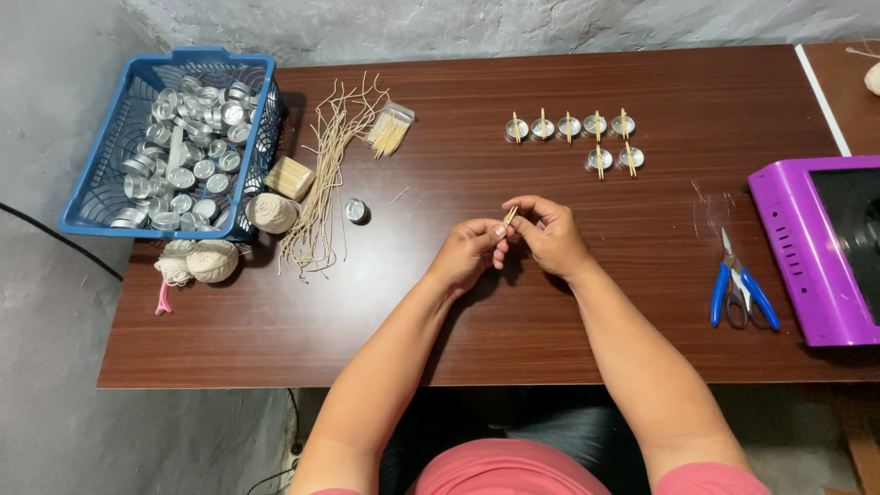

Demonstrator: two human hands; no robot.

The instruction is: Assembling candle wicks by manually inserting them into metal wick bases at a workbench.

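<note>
Now, left to right | basket [101,197] at table's left edge | my left hand [466,255] and right hand [550,235] pinch one stick [510,215] mid-table | risk: thin stick slips or snaps if I squeeze harder | scissors [741,291] near right edge.

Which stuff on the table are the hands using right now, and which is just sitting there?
In use:
- left hand and right hand, pinching small wooden sticks
- wick strings
- stick box
- loose cup
- finished cups with sticks across

Just lying about:
- blue basket of spare cups
- twine balls
- scissors
- purple box
</note>
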